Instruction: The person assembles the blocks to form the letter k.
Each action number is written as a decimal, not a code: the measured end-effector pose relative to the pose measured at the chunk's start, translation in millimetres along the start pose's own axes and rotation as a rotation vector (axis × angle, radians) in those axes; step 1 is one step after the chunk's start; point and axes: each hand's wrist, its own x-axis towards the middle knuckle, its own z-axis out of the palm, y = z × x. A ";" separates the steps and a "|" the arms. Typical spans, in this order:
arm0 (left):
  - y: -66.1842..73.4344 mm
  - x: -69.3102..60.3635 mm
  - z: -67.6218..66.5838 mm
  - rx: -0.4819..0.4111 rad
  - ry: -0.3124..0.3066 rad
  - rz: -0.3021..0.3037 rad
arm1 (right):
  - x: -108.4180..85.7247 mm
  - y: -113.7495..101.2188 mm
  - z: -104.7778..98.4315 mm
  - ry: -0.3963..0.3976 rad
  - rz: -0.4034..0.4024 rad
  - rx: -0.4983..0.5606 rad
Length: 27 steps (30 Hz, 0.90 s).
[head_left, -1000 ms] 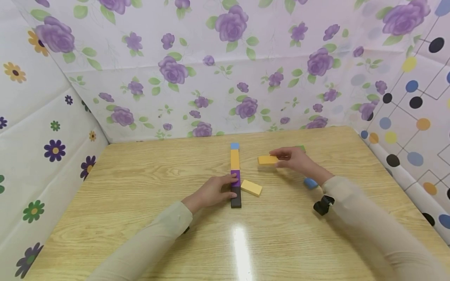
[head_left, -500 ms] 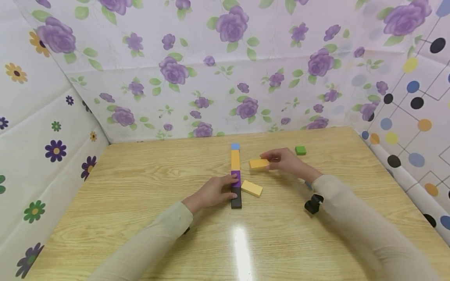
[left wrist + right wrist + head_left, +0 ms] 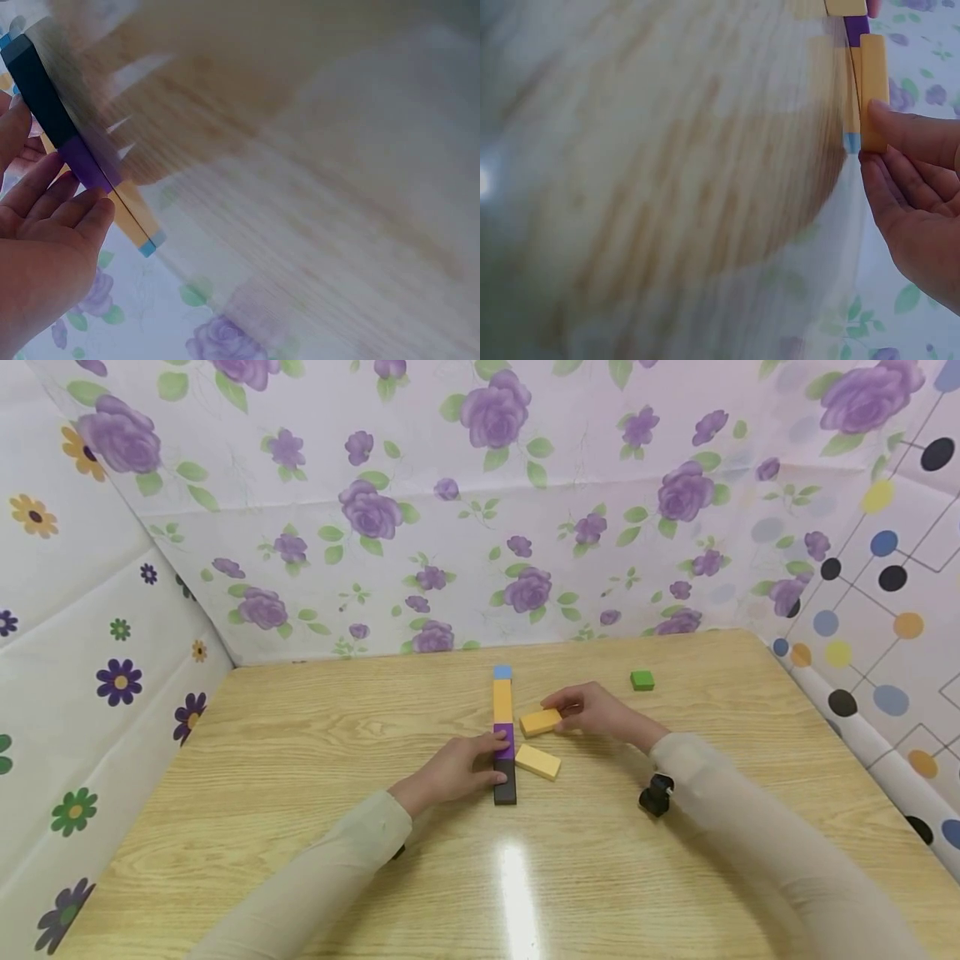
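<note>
In the head view, a straight row of blocks lies on the table: a blue block (image 3: 502, 672) at the far end, then an orange block (image 3: 502, 700), a purple block (image 3: 509, 752) and a black block (image 3: 505, 789) nearest me. My left hand (image 3: 453, 767) rests on the row, its fingers touching the purple block and its thumb the black one. To the right, my right hand (image 3: 595, 710) pinches a second orange block (image 3: 536, 723) by its right end, tilted and apart from the row. A pale yellow block (image 3: 538, 762) lies just below it, beside the purple and black blocks.
A green block (image 3: 642, 680) lies at the back right of the wooden table (image 3: 300, 735). A flowered cloth (image 3: 442, 527) hangs behind the table, with patterned cloths on both sides. My right sleeve (image 3: 750, 827) covers part of the tabletop.
My right hand has moved left and toward me with the orange block, bringing it closer to the row. The green block has come into full view; the loose blue one is now hidden.
</note>
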 end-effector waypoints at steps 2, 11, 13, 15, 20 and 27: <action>0.3 0.3 -0.3 0.000 0.002 0.000 | 0.5 -0.7 0.1 -0.007 0.001 -0.002; 0.3 0.9 -0.6 -0.007 0.006 -0.005 | 2.2 -2.8 3.0 -0.022 -0.014 -0.016; 0.0 1.0 -0.5 -0.007 0.006 -0.004 | 2.4 -3.1 3.4 -0.019 -0.014 -0.022; 0.0 0.9 -0.5 -0.006 0.007 0.000 | 2.7 -3.4 3.9 -0.013 -0.012 -0.032; 0.3 0.8 -1.0 0.005 0.007 0.003 | 4.3 -3.4 4.7 -0.005 -0.023 -0.058; 1.7 -0.4 -1.0 -0.003 0.012 0.012 | 5.1 -2.3 6.1 -0.008 -0.011 -0.071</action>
